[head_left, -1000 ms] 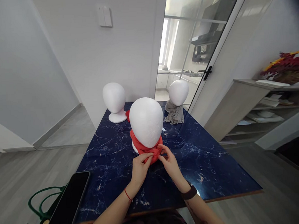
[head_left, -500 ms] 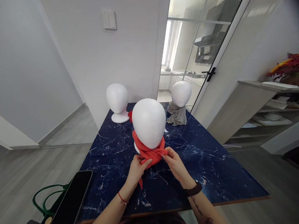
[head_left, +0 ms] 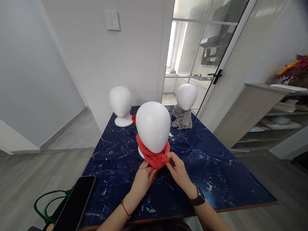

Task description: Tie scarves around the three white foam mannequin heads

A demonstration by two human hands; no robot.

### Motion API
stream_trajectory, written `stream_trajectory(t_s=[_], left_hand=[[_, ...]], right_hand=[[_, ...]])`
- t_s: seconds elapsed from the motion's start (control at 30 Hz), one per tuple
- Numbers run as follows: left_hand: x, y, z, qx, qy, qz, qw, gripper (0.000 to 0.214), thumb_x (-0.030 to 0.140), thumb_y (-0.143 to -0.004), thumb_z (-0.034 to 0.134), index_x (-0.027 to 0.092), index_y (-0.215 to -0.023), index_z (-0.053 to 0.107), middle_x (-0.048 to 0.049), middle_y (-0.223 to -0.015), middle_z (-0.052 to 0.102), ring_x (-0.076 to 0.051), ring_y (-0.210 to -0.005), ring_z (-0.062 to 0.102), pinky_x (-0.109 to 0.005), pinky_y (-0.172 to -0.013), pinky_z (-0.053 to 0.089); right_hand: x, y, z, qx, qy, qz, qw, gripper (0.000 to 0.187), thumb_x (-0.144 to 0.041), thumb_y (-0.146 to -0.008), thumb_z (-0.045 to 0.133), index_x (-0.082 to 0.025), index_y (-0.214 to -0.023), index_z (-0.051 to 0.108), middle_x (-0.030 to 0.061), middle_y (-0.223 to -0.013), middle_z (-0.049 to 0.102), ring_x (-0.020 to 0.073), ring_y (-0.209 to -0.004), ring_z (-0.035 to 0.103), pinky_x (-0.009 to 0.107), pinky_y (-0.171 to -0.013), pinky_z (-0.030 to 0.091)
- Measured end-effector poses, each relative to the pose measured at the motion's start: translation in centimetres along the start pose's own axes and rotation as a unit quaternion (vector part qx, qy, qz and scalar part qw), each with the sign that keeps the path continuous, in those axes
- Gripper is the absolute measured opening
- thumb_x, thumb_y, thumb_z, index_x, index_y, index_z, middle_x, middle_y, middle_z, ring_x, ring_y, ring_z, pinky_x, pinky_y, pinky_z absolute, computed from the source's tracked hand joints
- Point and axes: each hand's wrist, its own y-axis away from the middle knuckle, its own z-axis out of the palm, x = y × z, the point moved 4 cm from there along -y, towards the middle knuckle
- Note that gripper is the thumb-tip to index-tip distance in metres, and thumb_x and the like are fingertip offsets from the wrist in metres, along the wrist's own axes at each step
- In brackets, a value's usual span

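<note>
A coral-red scarf (head_left: 156,159) is wrapped around the neck of a white foam mannequin head (head_left: 153,127) at the middle of the table. Low on the scarf's left side, my left hand (head_left: 143,179) has its fingers closed on the cloth. My right hand (head_left: 177,169) pinches the scarf's right side between thumb and fingers. The base of the head is mostly hidden behind the scarf.
The table (head_left: 207,161) has a dark blue marbled top. Farther back stand a bare foam head (head_left: 120,101) and another foam head (head_left: 187,96) with a grey scarf (head_left: 182,118). A red cloth (head_left: 134,119) shows partly behind. A phone (head_left: 73,206) lies at the front left.
My left hand has turned over and shifted slightly lower on the scarf. The dangling red end below it no longer shows. My right wrist has rotated, with the pinch kept on the cloth.
</note>
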Motion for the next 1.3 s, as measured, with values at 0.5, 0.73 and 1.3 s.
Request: stream_trajectory(t_s=[0.5, 0.73, 1.3], left_hand=[[-1.2, 0.7, 1.1, -0.013, -0.056, 0.027, 0.998, 0.027, 0.012, -0.080, 0.045, 0.016, -0.062, 0.065, -0.0138, -0.120, 0.058, -0.030, -0.122, 0.047, -0.050, -0.108, 0.033], [-1.6, 0.8, 1.0, -0.057, -0.059, 0.027, 0.996, 0.042, 0.003, -0.072, 0.043, 0.012, -0.108, 0.063, -0.0145, -0.140, 0.043, -0.028, -0.134, 0.033, -0.050, -0.112, 0.024], [-1.0, 0.8, 0.9, -0.024, -0.022, 0.040, 0.999, 0.042, 0.004, -0.072, 0.047, 0.016, -0.107, 0.066, -0.0118, -0.138, 0.046, -0.028, -0.134, 0.033, -0.050, -0.111, 0.026]], right_hand=[[1.9, -4.5, -1.5, 0.091, 0.016, 0.078, 0.993, 0.013, -0.034, -0.085, 0.044, -0.022, -0.080, 0.042, -0.0036, -0.065, 0.045, 0.0123, -0.054, 0.040, 0.024, -0.056, 0.031], [3.4, -7.3, -1.8, 0.118, -0.001, 0.075, 0.990, 0.011, -0.033, -0.083, 0.044, -0.022, -0.080, 0.042, -0.0032, -0.068, 0.047, 0.0128, -0.061, 0.044, 0.024, -0.059, 0.032], [-4.4, 0.9, -0.4, 0.039, -0.167, 0.042, 0.984, 0.014, -0.024, -0.081, 0.059, -0.027, -0.094, 0.057, 0.0022, -0.087, 0.061, 0.0174, -0.080, 0.057, 0.033, -0.078, 0.045]])
